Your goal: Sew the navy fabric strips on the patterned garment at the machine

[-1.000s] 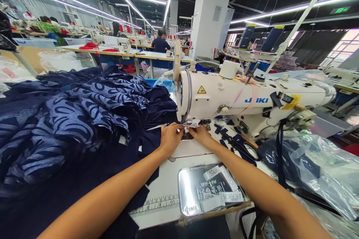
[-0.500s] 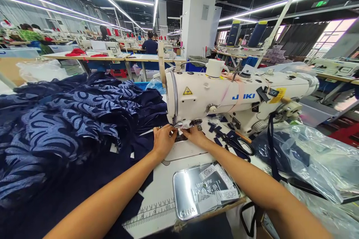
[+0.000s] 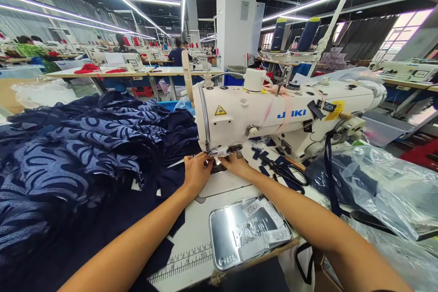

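Note:
Both of my hands are at the needle area of a white JUKI sewing machine (image 3: 253, 105). My left hand (image 3: 197, 172) is left of the presser foot, thumb and fingertips closed together on something too small to make out. Just right of the foot, my right hand (image 3: 239, 166) has its fingers pressed together under the machine head, and what they hold is hidden. Dark navy fabric with light blue patterned lace (image 3: 75, 150) lies heaped at the left. A metal tray (image 3: 219, 232) with white and dark labels (image 3: 275, 236) sits in front of the machine.
Black scissors (image 3: 287, 173) and small navy fabric pieces lie right of my right hand. Clear plastic bags (image 3: 379, 182) fill the right side. A printed ruler (image 3: 188, 260) runs along the table's front. Other sewing tables and people are behind.
The camera view has shifted slightly, so the machine appears a little further left. Both hands stay at the needle area with almost the same pose.

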The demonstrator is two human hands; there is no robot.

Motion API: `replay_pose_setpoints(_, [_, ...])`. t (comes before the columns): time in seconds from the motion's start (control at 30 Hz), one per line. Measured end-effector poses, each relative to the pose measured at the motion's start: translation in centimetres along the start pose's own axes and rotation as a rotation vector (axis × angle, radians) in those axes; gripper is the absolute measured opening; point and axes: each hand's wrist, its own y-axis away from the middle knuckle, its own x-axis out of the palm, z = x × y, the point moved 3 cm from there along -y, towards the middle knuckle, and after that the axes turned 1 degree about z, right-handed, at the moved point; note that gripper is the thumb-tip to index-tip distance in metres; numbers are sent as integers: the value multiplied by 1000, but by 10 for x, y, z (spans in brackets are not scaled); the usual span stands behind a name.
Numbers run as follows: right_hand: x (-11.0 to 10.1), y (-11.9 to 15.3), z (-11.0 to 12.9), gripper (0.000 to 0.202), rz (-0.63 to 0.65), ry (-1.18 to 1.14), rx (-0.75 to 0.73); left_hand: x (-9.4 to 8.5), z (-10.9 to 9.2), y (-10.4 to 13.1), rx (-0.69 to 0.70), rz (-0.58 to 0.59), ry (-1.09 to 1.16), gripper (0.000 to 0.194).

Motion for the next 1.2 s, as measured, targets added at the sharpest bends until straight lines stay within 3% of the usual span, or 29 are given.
replay_pose_setpoints(1.0, [0, -1, -3, 23, 1, -18, -41, -3, -1, 1, -15, 29, -17, 16])
replay_pose_setpoints(1.13, [-19, 10, 3, 16, 35, 107, -188, -10, -2, 9, 110, 3, -45, 16])
replay_pose_setpoints(1.2, [-27, 17, 7, 13, 129, 132, -289, -10, -5, 14, 227, 26, -99, 18])
